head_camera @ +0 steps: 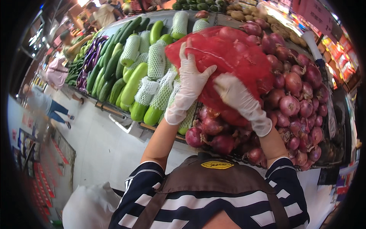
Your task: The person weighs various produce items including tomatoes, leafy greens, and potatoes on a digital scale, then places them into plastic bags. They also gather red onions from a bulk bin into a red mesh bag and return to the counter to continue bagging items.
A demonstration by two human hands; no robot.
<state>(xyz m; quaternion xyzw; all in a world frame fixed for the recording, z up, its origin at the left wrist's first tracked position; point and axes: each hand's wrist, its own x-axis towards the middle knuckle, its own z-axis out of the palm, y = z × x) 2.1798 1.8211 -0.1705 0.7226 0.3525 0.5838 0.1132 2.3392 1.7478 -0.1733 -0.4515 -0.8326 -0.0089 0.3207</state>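
A red mesh bag (237, 57) with onions inside lies slantwise on the onion pile, between the pile and the gourds. My left hand (193, 73), in a thin white glove, lies against the bag's left end with its fingers spread and thumb out. My right hand (233, 90), gloved the same way and blurred, has its fingers curled into the near side of the mesh. Its fingertips are hidden. Loose red onions (290, 105) are heaped to the right of the bag, and more show below it.
Green gourds (134, 84), several in white foam nets, lie left of the bag. Cucumbers (110, 67) and purple eggplants (94, 53) are farther left. Potatoes (238, 15) lie at the back. Shoppers (43, 103) stand in the left aisle. A price sign (317, 17) hangs at upper right.
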